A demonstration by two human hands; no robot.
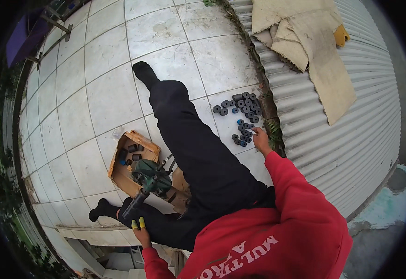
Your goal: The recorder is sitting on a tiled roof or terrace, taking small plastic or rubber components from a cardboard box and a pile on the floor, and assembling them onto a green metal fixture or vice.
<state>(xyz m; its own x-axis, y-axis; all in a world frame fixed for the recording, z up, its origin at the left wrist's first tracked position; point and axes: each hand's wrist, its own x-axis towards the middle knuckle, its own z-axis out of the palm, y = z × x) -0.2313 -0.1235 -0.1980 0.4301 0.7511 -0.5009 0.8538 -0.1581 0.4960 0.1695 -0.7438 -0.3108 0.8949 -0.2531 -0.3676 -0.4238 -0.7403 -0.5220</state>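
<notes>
With 12 o'clock at the top of the view, the dark cylinders (246, 109) sit at 2 o'clock on the tiled floor (156, 28). The right hand (261, 140) is at 3 o'clock, fingertips at the cluster's lower edge; whether they pinch a piece or merely touch one cannot be told. The left hand (141, 234) is at 7 o'clock, its two yellow-covered fingers (142, 222) slightly spread beside the lower end of the black handle (137, 204); contact cannot be confirmed. Most floor pieces stand on end, bores facing up and long axes vertical; one at the cluster's upper edge lies on its side, axis roughly 9-to-3 o'clock. The green machine (151, 176) is at 8 o'clock, its handle running toward 7 and its metal shaft (167, 159) toward 1. The cardboard box (118, 172), just beyond the machine toward 9 o'clock, contains further cylinders, several on their sides. The outstretched leg (189, 125) separates box and cluster. The arrangement presumably keeps the two groups distinct, each within reach of one hand; standing the pieces on end probably prevents rolling.
</notes>
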